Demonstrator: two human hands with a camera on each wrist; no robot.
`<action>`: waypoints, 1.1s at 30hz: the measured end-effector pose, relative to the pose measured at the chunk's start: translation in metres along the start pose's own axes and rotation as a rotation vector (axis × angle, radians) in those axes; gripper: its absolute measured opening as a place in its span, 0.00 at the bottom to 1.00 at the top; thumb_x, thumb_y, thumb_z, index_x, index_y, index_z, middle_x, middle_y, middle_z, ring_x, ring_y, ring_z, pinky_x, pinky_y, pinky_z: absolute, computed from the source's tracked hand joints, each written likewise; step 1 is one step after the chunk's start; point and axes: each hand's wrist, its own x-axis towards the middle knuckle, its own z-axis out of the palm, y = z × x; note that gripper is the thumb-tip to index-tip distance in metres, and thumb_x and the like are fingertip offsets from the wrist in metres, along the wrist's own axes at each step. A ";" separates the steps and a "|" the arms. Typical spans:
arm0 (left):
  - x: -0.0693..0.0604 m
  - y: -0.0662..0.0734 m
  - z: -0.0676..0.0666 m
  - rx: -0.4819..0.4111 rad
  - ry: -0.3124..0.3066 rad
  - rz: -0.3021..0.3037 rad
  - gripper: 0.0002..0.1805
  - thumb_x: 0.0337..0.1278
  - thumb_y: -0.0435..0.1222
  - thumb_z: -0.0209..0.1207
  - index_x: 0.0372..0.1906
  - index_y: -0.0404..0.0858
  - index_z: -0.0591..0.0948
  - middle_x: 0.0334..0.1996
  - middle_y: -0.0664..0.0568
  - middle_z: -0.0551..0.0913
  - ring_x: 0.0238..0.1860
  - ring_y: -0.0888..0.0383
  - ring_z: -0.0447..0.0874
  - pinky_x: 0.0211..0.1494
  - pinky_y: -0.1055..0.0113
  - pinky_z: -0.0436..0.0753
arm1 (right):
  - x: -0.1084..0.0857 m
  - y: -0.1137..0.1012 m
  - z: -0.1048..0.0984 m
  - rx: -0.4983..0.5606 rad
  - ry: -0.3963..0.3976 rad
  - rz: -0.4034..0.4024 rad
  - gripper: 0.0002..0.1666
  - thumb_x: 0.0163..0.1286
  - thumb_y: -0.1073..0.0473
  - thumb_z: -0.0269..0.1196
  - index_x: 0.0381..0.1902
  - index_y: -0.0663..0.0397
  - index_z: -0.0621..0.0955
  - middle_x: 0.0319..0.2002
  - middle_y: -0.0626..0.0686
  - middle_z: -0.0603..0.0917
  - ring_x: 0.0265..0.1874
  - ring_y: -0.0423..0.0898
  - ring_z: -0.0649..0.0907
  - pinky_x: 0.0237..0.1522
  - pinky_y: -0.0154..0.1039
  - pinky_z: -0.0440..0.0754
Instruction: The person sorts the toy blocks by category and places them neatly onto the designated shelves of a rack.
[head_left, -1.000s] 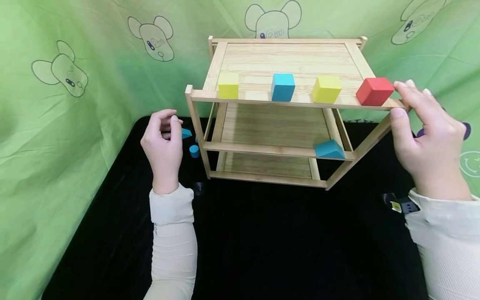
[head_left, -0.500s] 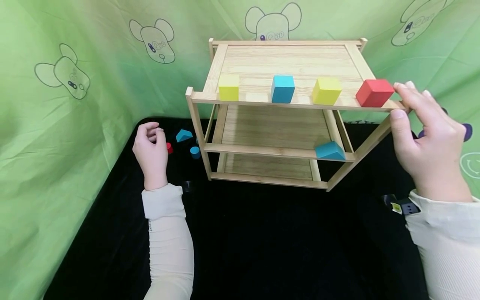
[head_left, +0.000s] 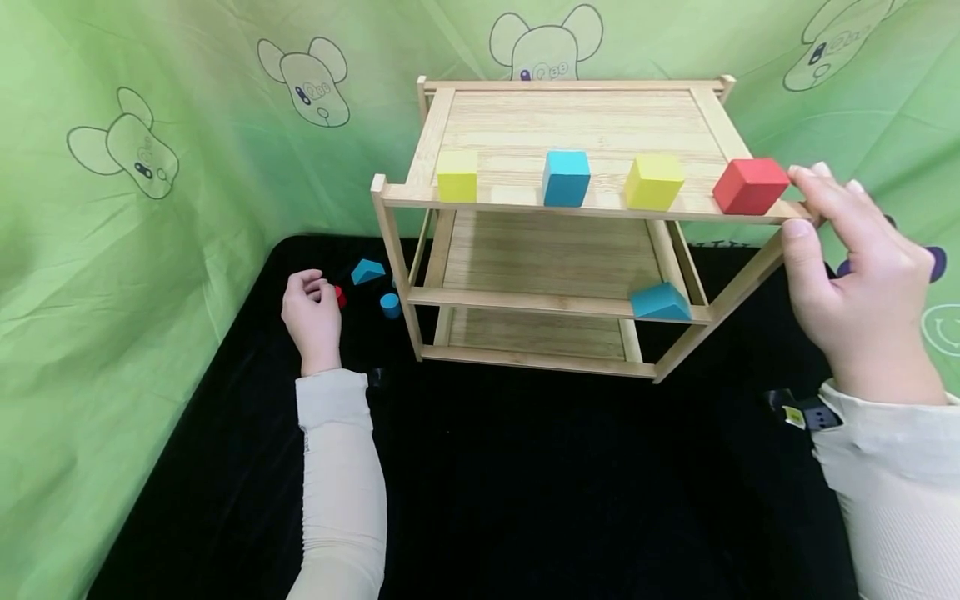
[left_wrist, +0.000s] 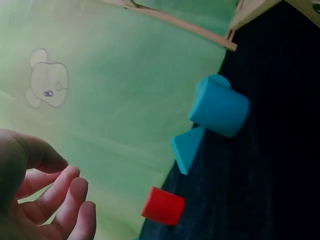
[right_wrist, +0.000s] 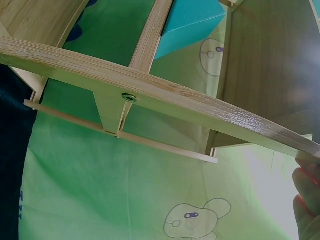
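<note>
My left hand (head_left: 312, 321) is low over the black cloth, left of the shelf, its fingers loosely bent and holding nothing. Partly behind it in the head view is a red cylinder (left_wrist: 163, 206), which the left wrist view shows apart from the fingertips. A blue triangular block (head_left: 367, 271) and a blue cylinder (head_left: 390, 305) lie nearby. My right hand (head_left: 862, 275) grips the front right corner of the wooden shelf (head_left: 570, 117), thumb in front and fingers over the top. Beside those fingers sits a red cube (head_left: 751, 187) on the top board's front edge.
Left of the red cube, a yellow cube (head_left: 654, 182), a blue block (head_left: 566, 178) and another yellow cube (head_left: 457, 177) line the front edge. A blue wedge (head_left: 660, 302) rests on the middle tier. Green printed fabric (head_left: 202, 50) surrounds the black cloth (head_left: 525, 483).
My left hand has moved left and down from beside the shelf toward the red cylinder, then slightly right. My right hand, the shelf and the blocks on it have stayed put.
</note>
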 end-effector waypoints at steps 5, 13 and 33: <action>0.000 -0.008 0.000 0.032 0.015 -0.035 0.13 0.62 0.26 0.54 0.50 0.29 0.81 0.46 0.41 0.83 0.45 0.49 0.85 0.54 0.62 0.81 | -0.001 -0.001 -0.001 0.001 -0.002 0.004 0.24 0.72 0.51 0.57 0.59 0.56 0.84 0.41 0.75 0.84 0.62 0.39 0.79 0.72 0.42 0.68; 0.000 -0.017 -0.006 0.099 0.107 -0.139 0.15 0.58 0.26 0.53 0.50 0.30 0.81 0.43 0.42 0.82 0.50 0.46 0.81 0.58 0.57 0.77 | 0.000 -0.001 0.000 -0.001 -0.007 -0.003 0.25 0.72 0.49 0.57 0.60 0.56 0.84 0.44 0.73 0.85 0.63 0.39 0.78 0.72 0.42 0.67; -0.004 -0.029 -0.018 0.191 -0.021 -0.366 0.24 0.59 0.34 0.58 0.61 0.33 0.70 0.60 0.33 0.71 0.63 0.34 0.66 0.68 0.49 0.67 | 0.000 0.000 -0.002 -0.006 -0.016 -0.003 0.25 0.72 0.50 0.57 0.60 0.56 0.84 0.44 0.73 0.85 0.63 0.38 0.78 0.72 0.42 0.67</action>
